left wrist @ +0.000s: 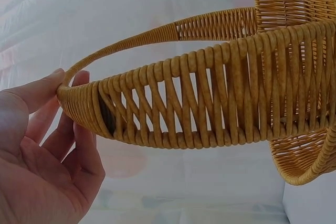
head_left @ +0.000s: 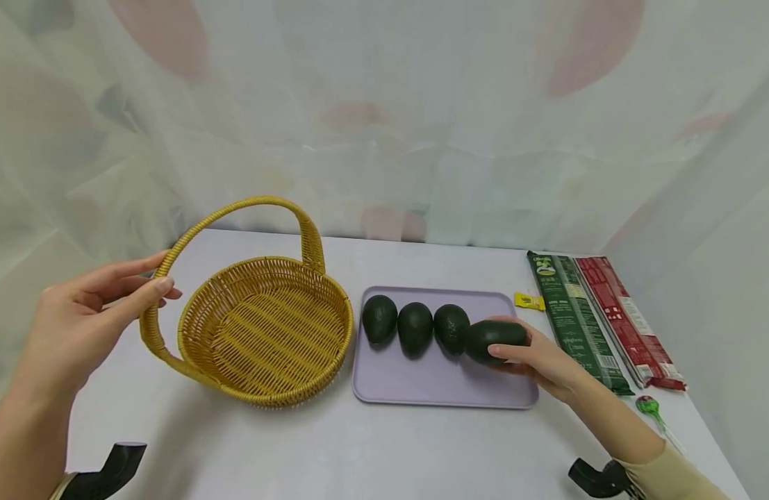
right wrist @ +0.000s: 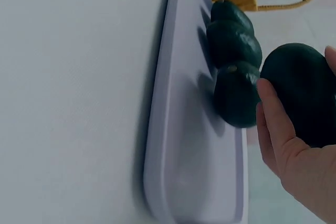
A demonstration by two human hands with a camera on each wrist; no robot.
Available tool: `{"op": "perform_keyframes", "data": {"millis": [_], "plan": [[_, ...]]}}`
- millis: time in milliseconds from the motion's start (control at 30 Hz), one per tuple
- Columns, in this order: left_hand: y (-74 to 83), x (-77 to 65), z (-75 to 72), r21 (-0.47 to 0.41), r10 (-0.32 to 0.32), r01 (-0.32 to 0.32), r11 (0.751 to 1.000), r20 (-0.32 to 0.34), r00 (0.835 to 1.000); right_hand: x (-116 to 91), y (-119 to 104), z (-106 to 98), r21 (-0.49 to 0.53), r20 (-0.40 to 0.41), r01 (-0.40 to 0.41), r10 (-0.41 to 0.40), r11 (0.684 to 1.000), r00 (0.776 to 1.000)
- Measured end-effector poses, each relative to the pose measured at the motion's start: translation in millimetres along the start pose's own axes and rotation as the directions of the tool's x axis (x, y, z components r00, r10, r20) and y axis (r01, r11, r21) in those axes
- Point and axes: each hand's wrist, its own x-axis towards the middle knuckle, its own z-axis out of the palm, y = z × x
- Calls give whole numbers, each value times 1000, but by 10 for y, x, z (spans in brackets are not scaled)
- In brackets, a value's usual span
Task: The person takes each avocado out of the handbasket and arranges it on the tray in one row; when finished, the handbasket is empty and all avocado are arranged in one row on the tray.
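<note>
My left hand (head_left: 90,312) pinches the arched handle of a yellow wicker basket (head_left: 265,333) between thumb and fingers, on the handle's left side. The basket tilts toward me, its woven inside bare. In the left wrist view, the thumb and fingertips meet around the handle (left wrist: 184,98). My right hand (head_left: 540,354) grips a dark green avocado (head_left: 493,340) over the right part of a lilac tray (head_left: 422,385). On the tray, three more avocados (head_left: 415,330) stand in a row to its left. The right wrist view has the held avocado (right wrist: 299,90) raised above the tray.
Right of the tray lie a small yellow packet (head_left: 529,301), a green pasta pack (head_left: 578,319) and a red pack (head_left: 631,319). Nearer me is a green-wrapped lollipop (head_left: 649,407). A patterned curtain (head_left: 384,139) hangs behind the white table (head_left: 334,451).
</note>
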Motion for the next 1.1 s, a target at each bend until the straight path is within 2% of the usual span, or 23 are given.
{"op": "perform_keyframes", "data": {"millis": [267, 600, 867, 1100], "plan": [[-3, -1, 2, 5, 3, -3, 1000, -2, 1000, -4, 36, -127, -10, -76, 13, -14, 1000, 997], [4, -4, 0, 7, 2, -2, 1000, 5, 1000, 133, 114, -200, -159, -193, -53, 22, 986, 981], [9, 1, -2, 0, 10, -10, 1000, 3, 1000, 269, 170, -199, -356, -239, -31, -59, 934, 969], [10, -1, -8, -6, 21, -21, 1000, 0, 1000, 360, 214, -195, -501, -250, 14, -160, 865, 955]]}}
